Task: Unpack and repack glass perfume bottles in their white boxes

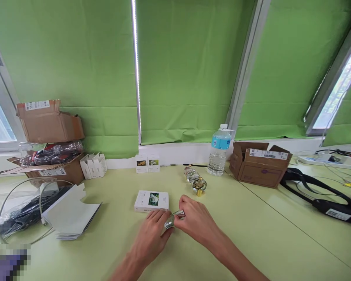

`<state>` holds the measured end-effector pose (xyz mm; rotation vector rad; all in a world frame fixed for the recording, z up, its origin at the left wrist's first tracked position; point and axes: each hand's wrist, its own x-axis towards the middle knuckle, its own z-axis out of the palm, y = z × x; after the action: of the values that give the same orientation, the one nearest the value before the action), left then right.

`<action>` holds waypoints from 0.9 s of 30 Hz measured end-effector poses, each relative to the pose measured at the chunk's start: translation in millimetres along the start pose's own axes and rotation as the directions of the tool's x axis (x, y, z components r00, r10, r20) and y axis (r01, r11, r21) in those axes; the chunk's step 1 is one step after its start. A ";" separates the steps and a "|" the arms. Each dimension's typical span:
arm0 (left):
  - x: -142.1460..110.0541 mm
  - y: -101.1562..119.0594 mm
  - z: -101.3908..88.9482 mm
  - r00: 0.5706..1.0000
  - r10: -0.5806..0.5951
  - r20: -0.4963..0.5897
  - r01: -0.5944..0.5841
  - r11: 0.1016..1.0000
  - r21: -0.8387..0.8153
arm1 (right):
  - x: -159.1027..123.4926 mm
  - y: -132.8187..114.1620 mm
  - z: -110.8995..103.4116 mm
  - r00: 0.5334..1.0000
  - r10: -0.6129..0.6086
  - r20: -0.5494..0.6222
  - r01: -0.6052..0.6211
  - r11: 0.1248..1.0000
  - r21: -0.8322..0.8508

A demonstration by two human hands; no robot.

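My left hand (152,233) and my right hand (194,221) meet at the middle of the pale green table (236,234), both gripping a small shiny glass-and-silver piece (172,219). Its rounded end lies against my left fingers, and my right fingertips pinch its silver end. A white box (151,201) with a white flower picture stands just beyond my left fingers. Farther ahead, near my right hand, is a short row of glass knobs with gold fittings (194,179).
A water bottle (219,150) and an open cardboard box (260,164) stand back right, beside a black strap (318,199). Small white boxes (143,163) line the back edge. At left are white card sheets (70,212), a plastic-wrapped black bundle (26,208) and stacked cardboard (49,125).
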<state>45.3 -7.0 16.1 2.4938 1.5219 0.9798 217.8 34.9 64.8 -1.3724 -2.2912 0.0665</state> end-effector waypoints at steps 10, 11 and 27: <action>-1.1 -3.6 1.9 0.991 -0.133 0.024 0.136 0.972 -0.191 | -0.1 -3.1 -17.8 0.993 -0.075 0.091 0.063 0.990 0.126; -0.8 -3.1 1.3 0.990 -0.136 0.028 0.139 0.969 -0.205 | -0.2 -3.1 -18.1 0.992 -0.081 0.099 0.064 0.984 0.168; -0.9 -22.7 -3.4 0.944 -0.327 0.042 0.327 0.913 -0.243 | 7.7 19.2 -17.5 0.995 0.039 0.096 -0.060 0.970 0.236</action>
<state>25.5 3.0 10.2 1.9890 1.6317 1.0357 237.8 47.7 77.9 -1.3241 -2.2350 0.4153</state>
